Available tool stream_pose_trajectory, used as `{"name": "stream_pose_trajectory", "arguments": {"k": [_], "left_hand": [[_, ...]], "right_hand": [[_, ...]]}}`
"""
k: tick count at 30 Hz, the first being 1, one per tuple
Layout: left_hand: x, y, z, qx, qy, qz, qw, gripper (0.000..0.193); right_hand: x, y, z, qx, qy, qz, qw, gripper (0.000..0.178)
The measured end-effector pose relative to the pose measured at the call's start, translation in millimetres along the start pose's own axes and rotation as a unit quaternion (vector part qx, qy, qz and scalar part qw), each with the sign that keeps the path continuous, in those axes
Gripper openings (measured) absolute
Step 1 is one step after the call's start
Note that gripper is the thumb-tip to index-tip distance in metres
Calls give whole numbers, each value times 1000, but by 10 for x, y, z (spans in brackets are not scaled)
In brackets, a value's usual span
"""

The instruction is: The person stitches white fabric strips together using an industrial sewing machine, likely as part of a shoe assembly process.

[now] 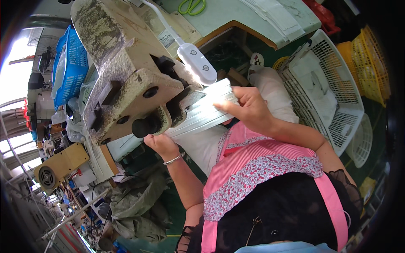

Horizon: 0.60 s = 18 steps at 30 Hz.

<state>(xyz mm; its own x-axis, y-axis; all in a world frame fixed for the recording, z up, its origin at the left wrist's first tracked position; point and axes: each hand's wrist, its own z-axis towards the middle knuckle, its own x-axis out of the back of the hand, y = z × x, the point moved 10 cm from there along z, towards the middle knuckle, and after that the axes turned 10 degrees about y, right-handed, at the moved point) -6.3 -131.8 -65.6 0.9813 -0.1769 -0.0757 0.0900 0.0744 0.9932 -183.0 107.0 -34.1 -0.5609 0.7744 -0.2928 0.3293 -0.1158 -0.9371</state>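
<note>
A flat white layered bundle [202, 116], with fine parallel lines like stacked strips or pleats, stretches between my two hands under the machine head. My right hand [251, 105] grips its right end, thumb on top and fingers curled behind. At the lower left end my left hand [162, 145], with a bracelet at the wrist, is closed on the bundle; its fingertips are partly hidden by the machine. The worn cream machine head [135, 84] looms above my left hand and covers part of the bundle. A white lamp [197, 63] shines onto the bundle, and glare washes out its middle.
White strips [274, 19] and green-handled scissors [192, 6] lie on the pale worktable [225, 10]. To the right stand a white plastic basket [344, 84] with white pieces inside and a yellow basket [371, 63]. A blue basket [69, 67] is at left, above a grey cloth heap [139, 206].
</note>
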Motion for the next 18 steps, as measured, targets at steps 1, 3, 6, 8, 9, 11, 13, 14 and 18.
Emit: {"name": "stream_pose_trajectory", "arguments": {"k": [1,3,6,8,9,11,13,14,18], "left_hand": [[72,-41,35,18,14,19,1000,7],[165,-81,106,20,7,23,1000,8],[342,-186,212,42,3,16,999,9],[490,-287,242,62,8,5,998,9],[598,-357,251,70,28,-2,997,9],[839,-480,273,77,45,-7,996,11],[1113,-654,208,183,113,-69,974,17],[1086,-609,196,183,112,-68,974,17],[1170,-448,-41,230,247,-220,915,22]], "right_hand": [[-64,34,17,3,-5,-4,1000,22],[-222,104,14,-15,2,0,1000,22],[-491,254,8,-40,-23,21,999,21],[-620,284,25,-45,-36,38,998,22],[-692,346,40,-52,-59,42,996,23],[-808,448,65,-60,-100,47,992,23],[-831,493,24,-58,-117,53,990,24],[-843,495,0,-57,-133,57,988,25],[-660,387,-34,-89,-163,50,981,25]]}}
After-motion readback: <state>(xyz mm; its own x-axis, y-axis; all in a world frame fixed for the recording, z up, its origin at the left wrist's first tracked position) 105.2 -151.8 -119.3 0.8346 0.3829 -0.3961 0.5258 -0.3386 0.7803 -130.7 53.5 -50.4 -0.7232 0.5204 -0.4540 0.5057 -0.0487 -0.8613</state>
